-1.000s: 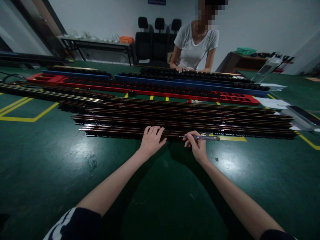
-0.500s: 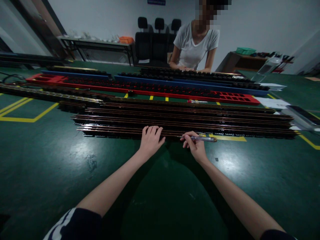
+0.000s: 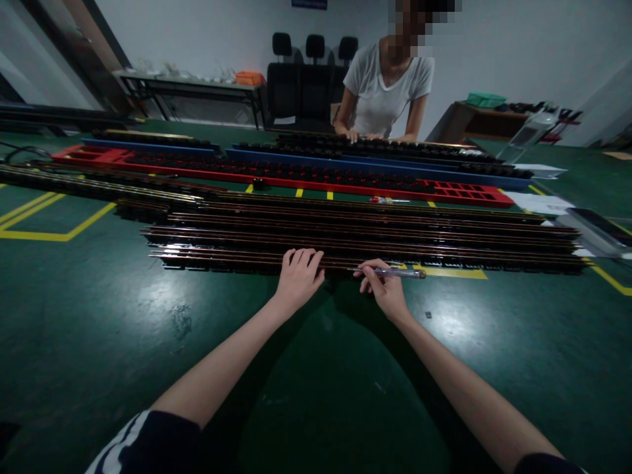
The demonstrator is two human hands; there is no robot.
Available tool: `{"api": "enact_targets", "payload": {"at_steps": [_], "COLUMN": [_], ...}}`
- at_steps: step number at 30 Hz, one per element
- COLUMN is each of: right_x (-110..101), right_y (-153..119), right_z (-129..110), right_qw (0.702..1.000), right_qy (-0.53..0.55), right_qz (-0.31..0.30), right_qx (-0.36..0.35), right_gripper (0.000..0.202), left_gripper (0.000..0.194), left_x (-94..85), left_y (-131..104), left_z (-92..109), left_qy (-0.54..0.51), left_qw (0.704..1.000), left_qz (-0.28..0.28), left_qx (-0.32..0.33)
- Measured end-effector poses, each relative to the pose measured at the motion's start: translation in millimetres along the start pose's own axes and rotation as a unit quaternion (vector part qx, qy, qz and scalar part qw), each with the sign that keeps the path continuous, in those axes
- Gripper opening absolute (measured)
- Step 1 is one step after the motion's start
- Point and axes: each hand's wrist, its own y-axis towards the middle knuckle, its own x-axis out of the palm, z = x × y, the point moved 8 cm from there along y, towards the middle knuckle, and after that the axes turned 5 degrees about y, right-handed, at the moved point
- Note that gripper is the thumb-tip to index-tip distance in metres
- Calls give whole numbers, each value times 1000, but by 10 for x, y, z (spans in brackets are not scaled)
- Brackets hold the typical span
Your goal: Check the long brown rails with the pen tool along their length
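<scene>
My left hand (image 3: 297, 280) lies with fingers spread over the nearest of several long dark strips (image 3: 237, 262), its thumb at the front edge. Copper-coloured rods (image 3: 419, 247) run along the strips. Just to the right, my right hand (image 3: 382, 286) is closed around a slim screwdriver (image 3: 407, 273) with a clear handle. The screwdriver lies almost level, and its thin tip points left at the front of the nearest strip. What the tip touches is too small to make out.
Beyond the strips lies a long red tray (image 3: 474, 193) with dark parts, and blue rails (image 3: 385, 162) behind it. Another screwdriver (image 3: 382, 200) lies between. A person (image 3: 388, 85) is across the green table (image 3: 123, 342). A clear bottle (image 3: 530, 135) stands at the right.
The screwdriver and my right fingers have shifted very slightly left. My left hand stays nearly in place. Across the table, the person's hand has moved a little.
</scene>
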Motion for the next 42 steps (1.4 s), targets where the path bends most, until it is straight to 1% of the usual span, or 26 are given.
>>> {"api": "enact_targets", "payload": {"at_steps": [18, 31, 42], "right_x": [5, -34, -113], "right_y": [-3, -11, -37], "right_z": [-11, -28, -28], "right_qw": [1000, 1000, 998], "right_qy": [-5, -13, -10], "right_qz": [6, 28, 61], "right_qx": [3, -2, -2], "right_gripper": [26, 28, 26], "left_gripper": [36, 39, 44], "left_x": [-27, -30, -32], "left_y": [2, -11, -1], "left_z": [11, 15, 40], "left_qy": [11, 5, 15], "left_qw": [1000, 1000, 1000], "left_qz": [7, -6, -14], "left_qx": [-3, -5, -3]}}
